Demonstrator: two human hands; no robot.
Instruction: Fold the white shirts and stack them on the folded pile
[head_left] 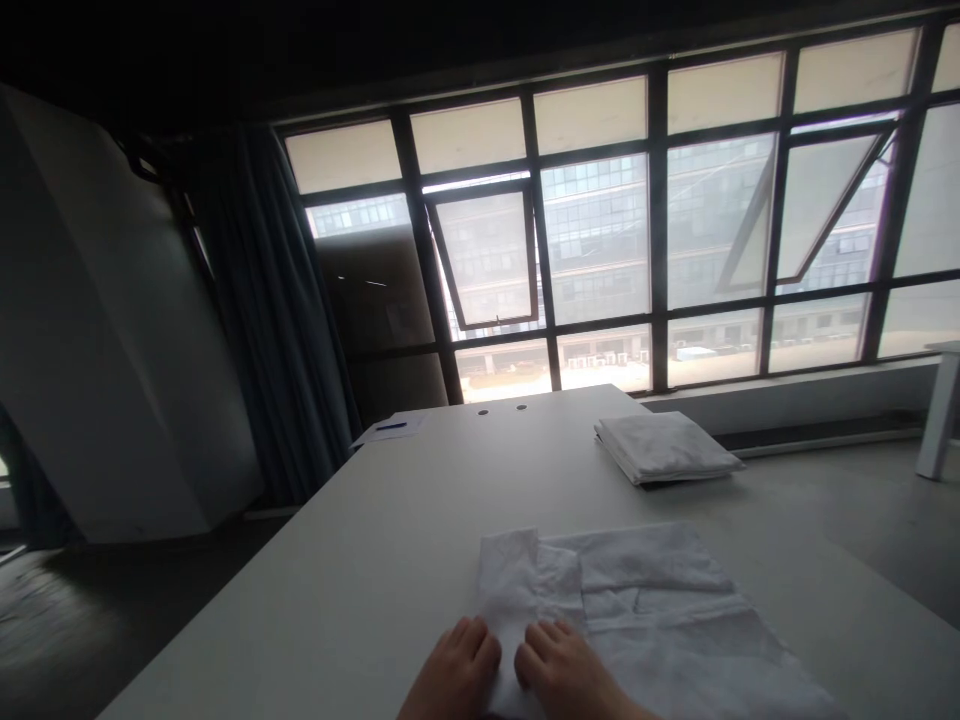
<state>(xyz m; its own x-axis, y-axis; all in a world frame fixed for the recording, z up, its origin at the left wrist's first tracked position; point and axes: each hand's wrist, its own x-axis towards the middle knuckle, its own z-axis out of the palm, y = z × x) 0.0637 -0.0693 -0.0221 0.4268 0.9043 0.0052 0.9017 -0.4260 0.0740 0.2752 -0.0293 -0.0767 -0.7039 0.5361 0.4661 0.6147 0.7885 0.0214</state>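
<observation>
At the near end of the white table (375,560), white cloth (660,580) lies beneath my curled left hand (459,665) and right hand (559,665); whether pinched, I can't tell. Apparently folding; next needs even tension.

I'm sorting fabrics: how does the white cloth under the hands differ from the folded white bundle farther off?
The cloth is spread wider and thinner, while the bundle is folded into a thicker pad. The cloth has creases and flaps; the bundle's top looks smoother. The left hand and right hand rest on the cloth; neither touches the bundle. Both are white, on the table.
</observation>
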